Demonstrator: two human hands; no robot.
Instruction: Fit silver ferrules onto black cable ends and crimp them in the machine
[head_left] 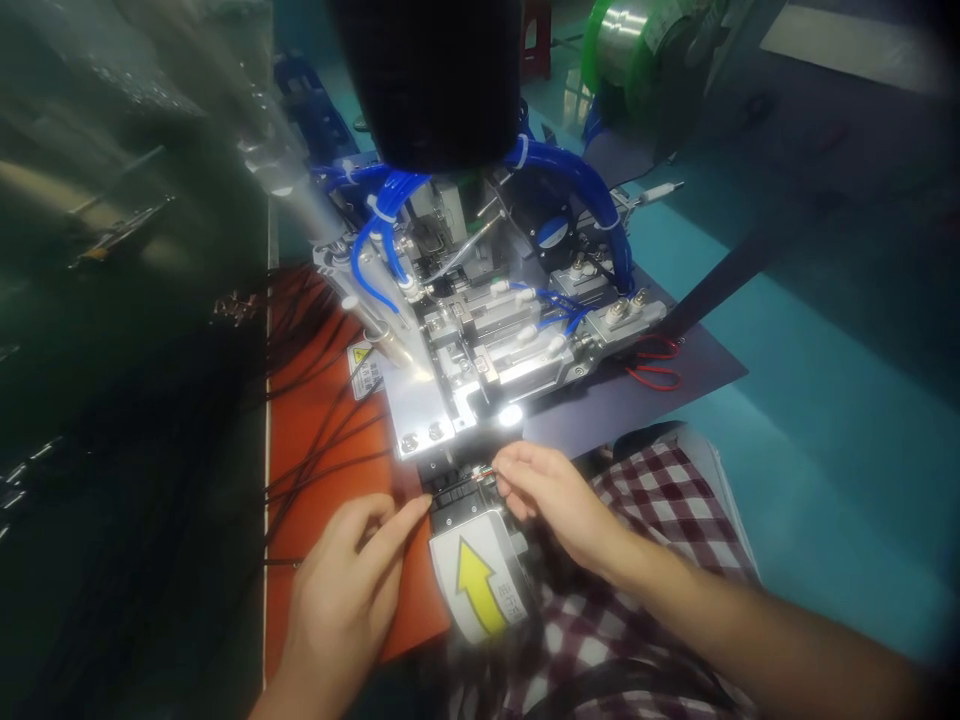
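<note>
My left hand (349, 580) is closed, thumb and forefinger pinched together at the left edge of a black slotted fixture (454, 493). A black cable (281, 562) runs in from the left and passes behind this hand, and its end seems to be in the pinch. My right hand (551, 495) is closed too, with its fingertips pinching thin coloured wire ends (482, 474) over the right side of the fixture. Just below the fixture is a white label with a yellow arrow (480, 590) on a curved dark cover. How the wires sit in the slots is too small to tell.
Beyond the fixture stands a metal machine (510, 350) with blue air tubes (577, 175) and a bright lamp spot. Several black cables (322, 450) cross the orange mat (307, 400). A green wire spool (630, 45) hangs at upper right. A dark cylinder (431, 80) juts in above.
</note>
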